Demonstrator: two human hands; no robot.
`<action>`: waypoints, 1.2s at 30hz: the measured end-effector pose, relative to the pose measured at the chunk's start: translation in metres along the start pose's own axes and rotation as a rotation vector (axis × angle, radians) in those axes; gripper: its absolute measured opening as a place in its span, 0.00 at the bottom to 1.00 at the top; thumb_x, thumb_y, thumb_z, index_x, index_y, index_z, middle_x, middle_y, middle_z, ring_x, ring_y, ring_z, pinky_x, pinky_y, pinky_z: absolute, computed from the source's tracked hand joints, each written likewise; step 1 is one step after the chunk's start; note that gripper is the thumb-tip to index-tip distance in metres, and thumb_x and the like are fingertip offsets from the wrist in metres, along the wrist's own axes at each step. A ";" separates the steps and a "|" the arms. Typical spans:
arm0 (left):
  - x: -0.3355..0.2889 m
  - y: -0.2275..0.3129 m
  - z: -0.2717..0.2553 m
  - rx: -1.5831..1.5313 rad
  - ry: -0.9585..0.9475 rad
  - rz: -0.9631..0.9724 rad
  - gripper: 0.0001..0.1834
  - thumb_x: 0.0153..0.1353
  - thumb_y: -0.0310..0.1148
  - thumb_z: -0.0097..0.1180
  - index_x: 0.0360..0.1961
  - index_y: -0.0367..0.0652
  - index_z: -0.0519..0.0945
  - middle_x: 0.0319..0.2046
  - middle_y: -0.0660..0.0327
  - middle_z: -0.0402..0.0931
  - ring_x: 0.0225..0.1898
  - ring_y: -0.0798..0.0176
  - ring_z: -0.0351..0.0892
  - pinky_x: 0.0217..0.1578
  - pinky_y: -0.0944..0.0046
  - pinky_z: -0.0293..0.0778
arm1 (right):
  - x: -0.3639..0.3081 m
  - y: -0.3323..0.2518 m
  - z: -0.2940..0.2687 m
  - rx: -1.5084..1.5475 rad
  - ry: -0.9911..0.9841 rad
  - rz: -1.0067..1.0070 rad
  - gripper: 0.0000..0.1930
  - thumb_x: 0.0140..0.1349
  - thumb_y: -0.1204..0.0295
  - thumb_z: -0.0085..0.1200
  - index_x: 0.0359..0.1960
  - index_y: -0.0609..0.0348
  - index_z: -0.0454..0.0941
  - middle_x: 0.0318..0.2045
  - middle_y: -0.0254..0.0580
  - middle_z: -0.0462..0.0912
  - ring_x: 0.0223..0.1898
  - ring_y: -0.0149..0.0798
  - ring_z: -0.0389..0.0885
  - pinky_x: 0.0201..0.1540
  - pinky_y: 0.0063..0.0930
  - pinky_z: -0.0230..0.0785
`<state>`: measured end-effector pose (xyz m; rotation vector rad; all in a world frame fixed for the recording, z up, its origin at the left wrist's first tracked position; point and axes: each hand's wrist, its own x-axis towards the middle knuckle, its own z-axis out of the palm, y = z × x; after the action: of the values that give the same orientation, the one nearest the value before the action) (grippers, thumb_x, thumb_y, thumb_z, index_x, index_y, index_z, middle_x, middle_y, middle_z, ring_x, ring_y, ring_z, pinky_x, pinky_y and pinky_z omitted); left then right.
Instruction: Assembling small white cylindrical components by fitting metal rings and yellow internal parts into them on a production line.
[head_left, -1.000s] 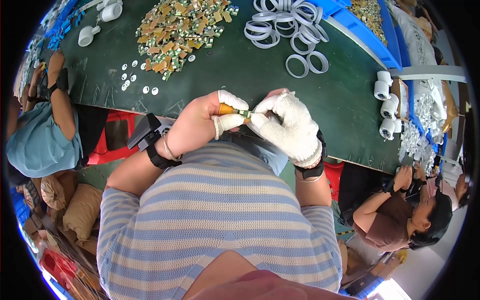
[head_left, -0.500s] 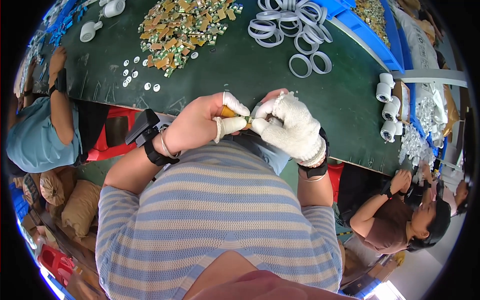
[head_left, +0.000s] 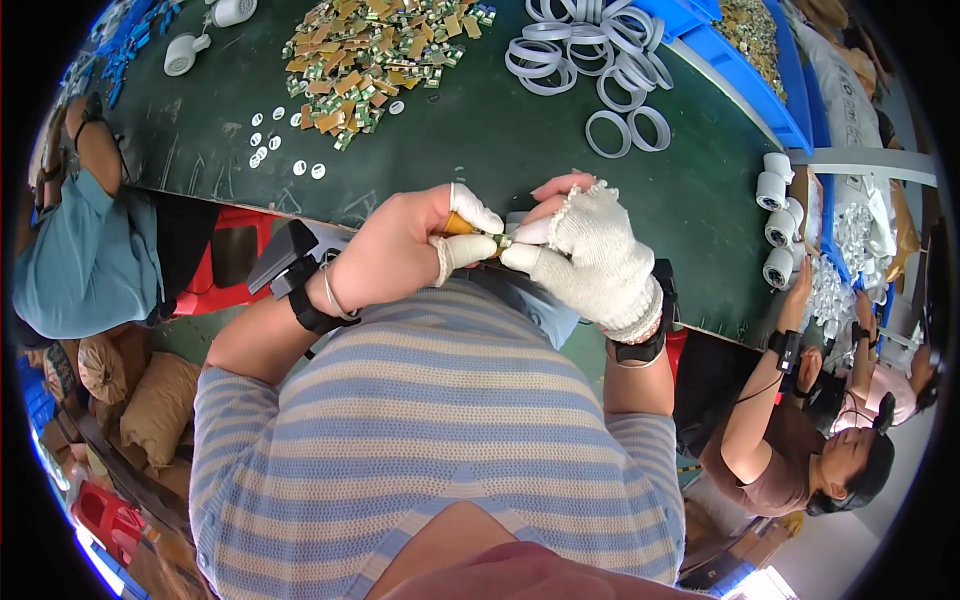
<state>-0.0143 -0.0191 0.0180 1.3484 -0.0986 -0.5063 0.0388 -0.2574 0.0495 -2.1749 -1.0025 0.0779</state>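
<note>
My left hand (head_left: 400,248), bare with white finger cots on thumb and forefinger, pinches a small orange and green part (head_left: 472,229) at the near edge of the dark green table (head_left: 480,140). My right hand (head_left: 590,262), in a white knit glove with open fingertips, grips the same part from the right. Both hands meet in front of my striped shirt. The part is mostly hidden between the fingers.
A heap of small orange and green parts (head_left: 375,55) lies far left of centre, white rings (head_left: 590,60) far right, small white discs (head_left: 275,150) at left, white cylinders (head_left: 780,225) at right. Blue bins (head_left: 740,70) line the back. Other people sit at left (head_left: 70,250) and right (head_left: 800,420).
Both hands stay together on the small part, with only slight finger shifts. The person at right has reached an arm up toward the table.
</note>
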 end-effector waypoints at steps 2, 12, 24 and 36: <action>-0.003 0.004 0.000 0.278 0.035 0.094 0.09 0.69 0.25 0.64 0.48 0.38 0.83 0.38 0.59 0.88 0.38 0.67 0.87 0.40 0.67 0.80 | 0.003 0.000 -0.001 -0.016 -0.031 -0.017 0.10 0.48 0.67 0.77 0.30 0.46 0.88 0.28 0.30 0.86 0.42 0.44 0.84 0.56 0.44 0.73; -0.010 0.010 -0.011 0.570 0.085 0.248 0.07 0.68 0.21 0.64 0.46 0.37 0.82 0.41 0.60 0.87 0.44 0.68 0.87 0.46 0.67 0.81 | 0.011 0.009 0.018 -0.104 0.035 -0.167 0.10 0.49 0.62 0.74 0.30 0.48 0.86 0.34 0.34 0.86 0.42 0.48 0.83 0.49 0.46 0.72; -0.025 0.057 -0.218 0.838 0.866 0.344 0.36 0.68 0.42 0.68 0.72 0.45 0.68 0.57 0.53 0.82 0.56 0.60 0.83 0.54 0.61 0.77 | -0.012 0.014 0.019 0.153 0.258 0.125 0.12 0.63 0.73 0.66 0.48 0.58 0.86 0.43 0.45 0.87 0.46 0.44 0.84 0.52 0.35 0.75; -0.010 0.010 -0.033 0.707 0.292 0.373 0.39 0.62 0.29 0.71 0.74 0.43 0.68 0.69 0.53 0.71 0.71 0.52 0.70 0.68 0.56 0.66 | -0.043 0.173 -0.117 -0.823 0.429 0.742 0.29 0.61 0.58 0.68 0.62 0.55 0.79 0.52 0.57 0.83 0.54 0.61 0.81 0.58 0.51 0.73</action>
<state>-0.0083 0.0160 0.0222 2.0233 -0.3016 0.0661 0.1579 -0.4307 0.0150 -3.0110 0.1057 -0.5195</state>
